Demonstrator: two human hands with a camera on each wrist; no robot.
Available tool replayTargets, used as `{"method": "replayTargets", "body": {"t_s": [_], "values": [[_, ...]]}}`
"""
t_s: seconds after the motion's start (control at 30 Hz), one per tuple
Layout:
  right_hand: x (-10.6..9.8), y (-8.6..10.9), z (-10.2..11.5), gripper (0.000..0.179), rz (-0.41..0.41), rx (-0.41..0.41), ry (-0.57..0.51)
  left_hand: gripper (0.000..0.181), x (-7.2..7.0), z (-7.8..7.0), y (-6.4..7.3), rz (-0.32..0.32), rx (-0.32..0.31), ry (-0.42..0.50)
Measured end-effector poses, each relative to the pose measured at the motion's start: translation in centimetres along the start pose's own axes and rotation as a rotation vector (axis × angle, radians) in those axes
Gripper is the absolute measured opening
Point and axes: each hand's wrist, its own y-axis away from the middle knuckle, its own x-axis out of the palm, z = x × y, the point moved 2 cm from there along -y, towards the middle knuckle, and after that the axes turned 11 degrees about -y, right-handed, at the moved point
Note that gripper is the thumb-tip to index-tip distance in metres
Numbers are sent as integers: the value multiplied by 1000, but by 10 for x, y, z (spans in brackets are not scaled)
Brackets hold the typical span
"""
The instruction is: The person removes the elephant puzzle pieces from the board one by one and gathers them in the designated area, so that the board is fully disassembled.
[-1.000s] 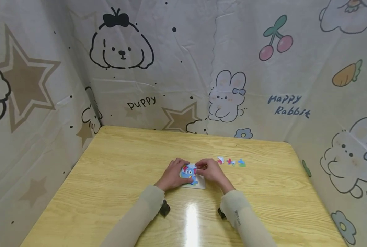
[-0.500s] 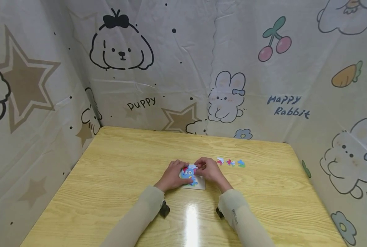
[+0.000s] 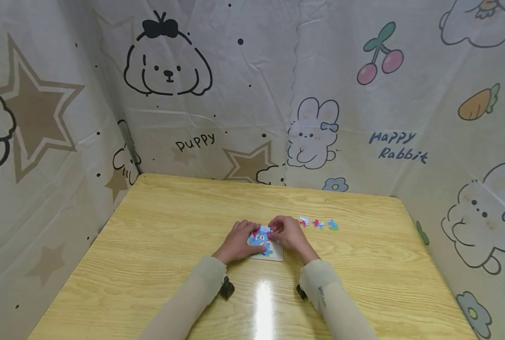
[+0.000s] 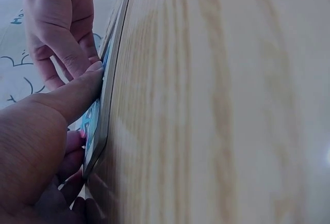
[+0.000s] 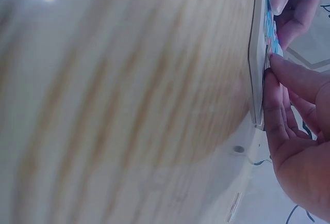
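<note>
A small puzzle board (image 3: 277, 255) lies on the wooden table, its left part covered by joined pieces (image 3: 258, 239) picturing a blue cartoon animal. My left hand (image 3: 234, 242) grips the board from the left, thumb across the pieces and fingers at its far side; the left wrist view shows that thumb (image 4: 85, 87) pressing near the board's edge. At the board's right side, the thumb and fingers of my right hand (image 3: 289, 233) pinch a puzzle piece (image 5: 268, 53) close against the joined ones. Most of that piece is hidden by the fingertips.
Several loose puzzle pieces (image 3: 318, 224) lie in a row on the table (image 3: 171, 212), right of and beyond my right hand. A printed curtain (image 3: 243, 94) with animals and stars hangs behind the table and along both sides.
My right hand and forearm have shifted slightly left and away from me, staying at the board's right side. The left hand keeps its hold on the board.
</note>
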Motion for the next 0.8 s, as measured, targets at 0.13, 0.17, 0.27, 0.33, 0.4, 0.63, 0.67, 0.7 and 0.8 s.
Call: {"method": "replayTargets", "body": {"t_s": [0.13, 0.17, 0.27, 0.33, 0.4, 0.63, 0.67, 0.7, 0.8], "values": [[0, 0, 0, 16, -2, -7, 23, 75, 1, 0, 1, 3, -9, -2], [0, 0, 0, 16, 0, -8, 27, 75, 1, 1, 1, 4, -11, -4], [0, -1, -1, 15, 8, -24, 45, 75, 1, 0, 2, 8, -15, -6], [0, -1, -1, 15, 15, -32, 52, 75, 1, 0, 2, 8, -16, -5], [0, -1, -1, 16, 20, -40, 60, 74, 0, 0, 3, 10, -16, -4], [-1, -1, -1, 16, 17, -35, 63, 55, 2, 2, -1, -12, -29, 24], [-1, -1, -1, 16, 17, -36, 64, 54, 3, 3, -2, -16, -30, 25], [-2, -1, 0, 16, 17, -35, 65, 54, 3, 3, -3, -20, -30, 18], [-2, -2, -1, 16, 21, -35, 67, 54, 5, 3, -3, -26, -36, 6]]}}
